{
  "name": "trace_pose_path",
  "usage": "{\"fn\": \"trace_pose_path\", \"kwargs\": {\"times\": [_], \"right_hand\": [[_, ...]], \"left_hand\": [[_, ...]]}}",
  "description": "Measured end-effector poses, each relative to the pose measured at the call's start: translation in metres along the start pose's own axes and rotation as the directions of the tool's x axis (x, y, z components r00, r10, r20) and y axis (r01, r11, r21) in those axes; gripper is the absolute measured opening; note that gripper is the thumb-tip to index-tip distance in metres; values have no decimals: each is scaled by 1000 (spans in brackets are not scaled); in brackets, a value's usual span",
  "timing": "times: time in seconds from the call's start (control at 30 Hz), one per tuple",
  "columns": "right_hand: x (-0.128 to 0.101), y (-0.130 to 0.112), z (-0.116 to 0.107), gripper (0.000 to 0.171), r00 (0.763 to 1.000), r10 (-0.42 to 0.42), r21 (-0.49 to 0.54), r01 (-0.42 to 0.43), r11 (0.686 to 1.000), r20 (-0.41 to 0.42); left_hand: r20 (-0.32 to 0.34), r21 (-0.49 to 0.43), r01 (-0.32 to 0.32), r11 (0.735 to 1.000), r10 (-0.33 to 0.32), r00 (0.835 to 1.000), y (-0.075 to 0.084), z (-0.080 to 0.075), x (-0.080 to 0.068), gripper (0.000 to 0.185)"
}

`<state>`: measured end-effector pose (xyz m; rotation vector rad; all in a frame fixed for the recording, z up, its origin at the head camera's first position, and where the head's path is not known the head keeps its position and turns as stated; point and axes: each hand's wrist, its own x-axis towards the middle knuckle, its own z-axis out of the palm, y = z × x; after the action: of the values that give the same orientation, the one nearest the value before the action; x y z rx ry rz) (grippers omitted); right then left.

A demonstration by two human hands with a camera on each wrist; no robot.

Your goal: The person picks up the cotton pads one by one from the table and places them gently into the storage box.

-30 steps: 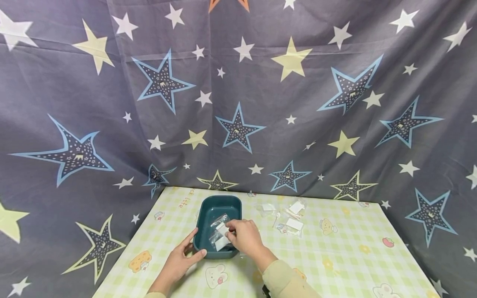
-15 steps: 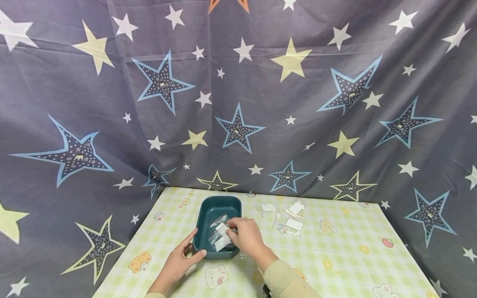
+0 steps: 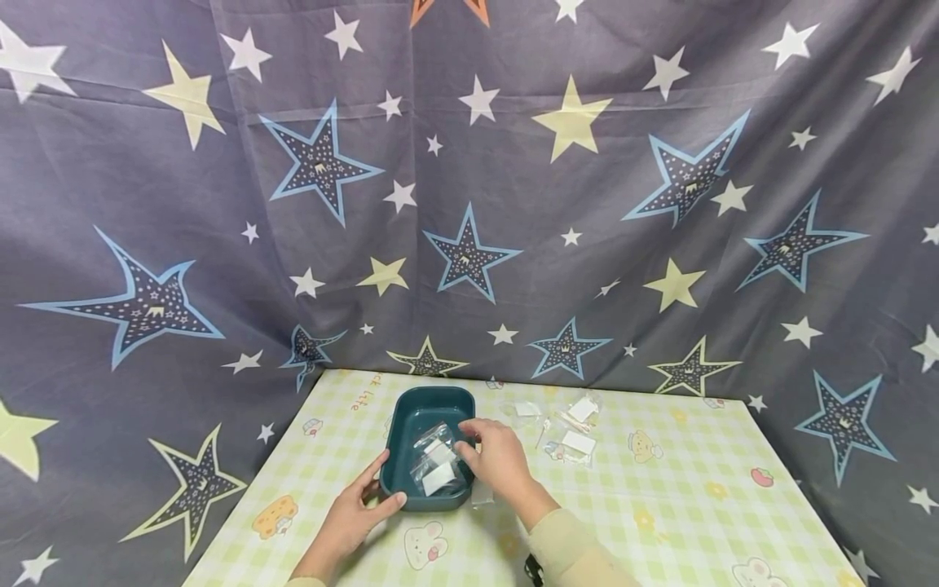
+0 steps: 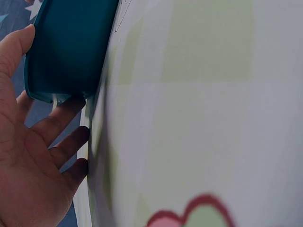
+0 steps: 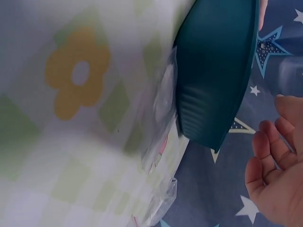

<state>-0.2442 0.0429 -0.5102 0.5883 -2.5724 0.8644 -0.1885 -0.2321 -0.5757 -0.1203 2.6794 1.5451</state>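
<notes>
Packets (image 3: 440, 478), two clear ones with white inserts, lie in the lower half of the teal box (image 3: 425, 417) on my head feed, the box's long axis running up the frame. I read them as just left of the right hand (image 3: 500, 463), the nearer one, its fingers loosely bent over the right rim; the left hand (image 3: 350, 512) braces the lower-left corner. From the left wrist I see the thumb on the rim and the other fingers spread, relaxed, the forefinger against the base. From the right wrist I see half-curled, released fingers at the frame's right, apart from the box and grasping nothing; a clear bag (image 5: 163, 101) rests against the box's wall, mid-frame.
</notes>
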Motion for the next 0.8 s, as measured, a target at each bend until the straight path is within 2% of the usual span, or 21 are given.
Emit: {"fn": "trace_pose_path", "kwargs": {"times": [0.23, 0.37, 0.5, 0.63, 0.8], "right_hand": [[1, 19, -12, 31, 992, 129, 85, -129, 988, 4], [-2, 32, -17, 31, 987, 158, 100, -157, 983, -5], [-8, 43, -20, 31, 982, 186, 111, -187, 976, 22], [-17, 52, -22, 31, 983, 169, 95, -175, 980, 66], [-27, 61, -23, 36, 973, 144, 63, -158, 986, 180]], "left_hand": [[-2, -5, -5, 1000, 5, 1000, 1, 0, -1, 86], [-5, 4, -3, 1000, 3, 1000, 1, 0, 0, 87], [-9, 14, -5, 1000, 5, 1000, 0, 0, 1, 87], [-7, 10, -7, 1000, 7, 1000, -1, 0, 1, 87], [-3, 10, -5, 1000, 5, 1000, -1, 0, 1, 87]]}}
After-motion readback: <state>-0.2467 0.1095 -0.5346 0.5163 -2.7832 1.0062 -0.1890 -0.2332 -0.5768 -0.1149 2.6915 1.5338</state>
